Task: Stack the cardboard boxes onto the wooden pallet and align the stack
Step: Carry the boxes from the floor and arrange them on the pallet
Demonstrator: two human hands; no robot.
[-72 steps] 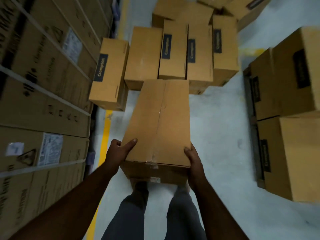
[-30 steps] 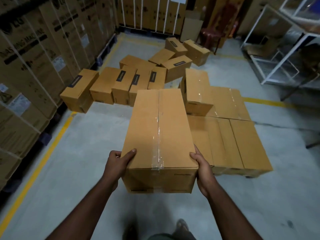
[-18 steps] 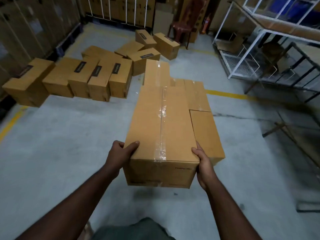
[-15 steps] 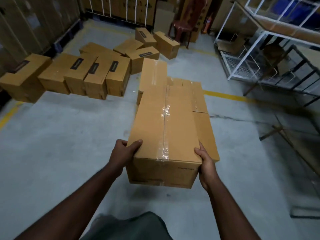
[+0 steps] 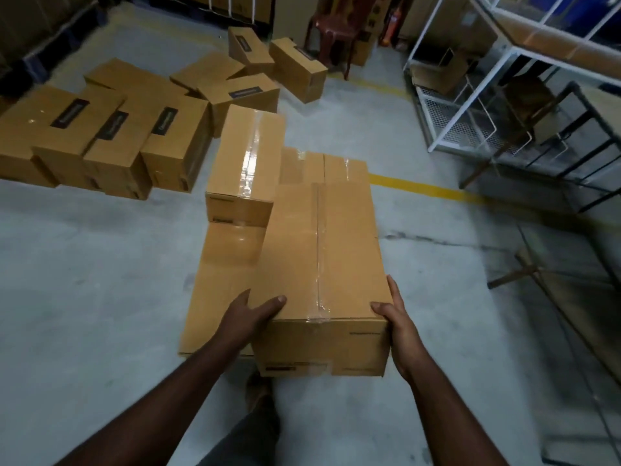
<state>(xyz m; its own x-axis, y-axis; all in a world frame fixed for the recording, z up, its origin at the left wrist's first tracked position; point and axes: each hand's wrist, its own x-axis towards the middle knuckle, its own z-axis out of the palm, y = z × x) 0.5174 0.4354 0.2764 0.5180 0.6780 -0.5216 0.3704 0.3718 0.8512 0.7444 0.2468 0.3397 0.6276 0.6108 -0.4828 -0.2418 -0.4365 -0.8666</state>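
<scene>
1. Box in hand: long brown cardboard box (image 5: 322,264) with a clear tape seam down its top, held lengthwise away from the person, near end low in the head view.
2. Left hand (image 5: 250,314) grips the near left corner, thumb on the top face, fingers (image 5: 240,306) curled down the side.
3. Right hand (image 5: 398,322) grips the near right corner, thumb on the top edge, fingers wrapped along the right side and out of sight.
4. Held box sits over the right part of a lower layer of brown cardboard boxes (image 5: 221,284); whether it touches that layer cannot be told.
5. Second taped brown box (image 5: 248,163) lies on the far left of that layer, just beside the held box.
6. Pallet under the layer is hidden.
7. Loose group of brown boxes with dark labels (image 5: 111,129) lies on the grey concrete floor (image 5: 84,280) at far left, well apart.
8. Yellow floor line (image 5: 420,190) runs to the right; white wire rack (image 5: 470,122) stands at upper right.
</scene>
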